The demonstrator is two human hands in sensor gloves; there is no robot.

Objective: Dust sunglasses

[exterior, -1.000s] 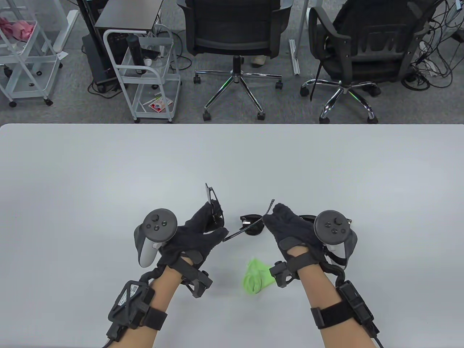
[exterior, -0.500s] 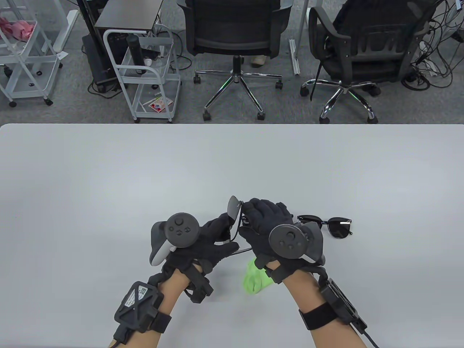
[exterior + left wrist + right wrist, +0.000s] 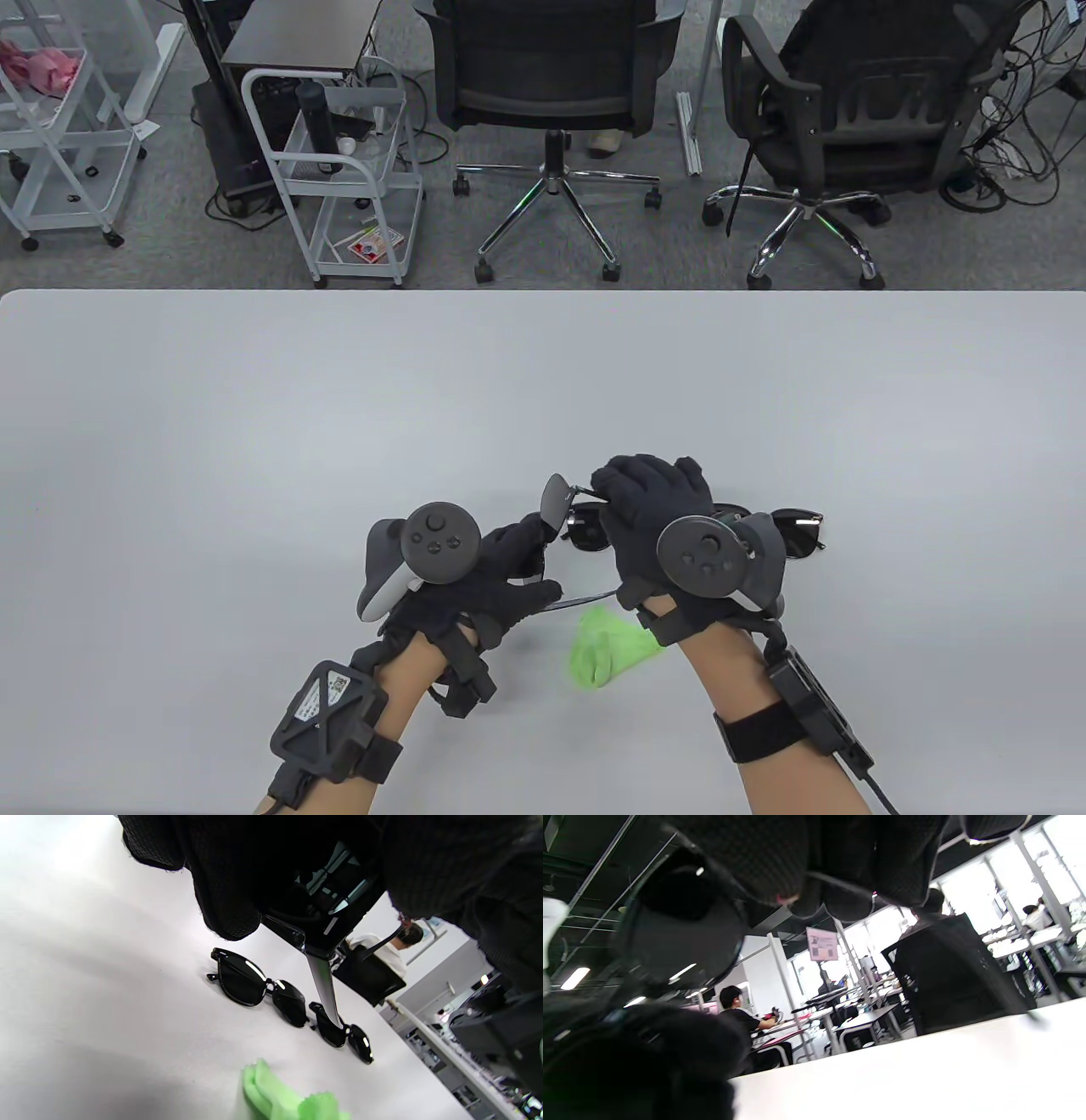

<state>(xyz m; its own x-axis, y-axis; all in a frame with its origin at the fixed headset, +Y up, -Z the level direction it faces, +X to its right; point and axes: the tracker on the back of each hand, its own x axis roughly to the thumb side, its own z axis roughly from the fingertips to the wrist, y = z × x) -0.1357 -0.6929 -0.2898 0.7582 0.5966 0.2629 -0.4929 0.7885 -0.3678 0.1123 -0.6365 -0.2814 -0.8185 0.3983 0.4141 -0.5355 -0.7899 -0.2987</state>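
Hands have come together over the near middle of the counter [image 3: 254, 407] within the last second: earlier they were spread apart, each pinching one end of a pair of sunglasses with its arms splayed, and now they sit close, both on the same pair. Starting at the left, the left hand [image 3: 488, 577] holds the held sunglasses [image 3: 556, 501] from below and the near side, its fingers [image 3: 229, 912] curled round the frame beside the lens, with one thin arm of the frame running from under the thumb toward the cloth. That hand has drifted right and a little nearer. Just right of it, the right hand [image 3: 649, 518] has swung in from the right and turned palm down, its fingers curled over the far arm and top of the same pair; the right wrist view shows a dark lens close under those fingers. Near the person, between the two wrists, the green cloth [image 3: 607, 645] lies crumpled on the counter, touched by neither hand. Two more pairs of sunglasses [image 3: 258, 986] rest side by side on the counter, partly hidden beneath the right hand in the table view; the spare pair at far right [image 3: 797, 531], fully exposed half a second ago, is now half covered by the tracker. My reading is that the pair is being folded or turned into position, and that wiping has not started, since the cloth is not yet picked up.
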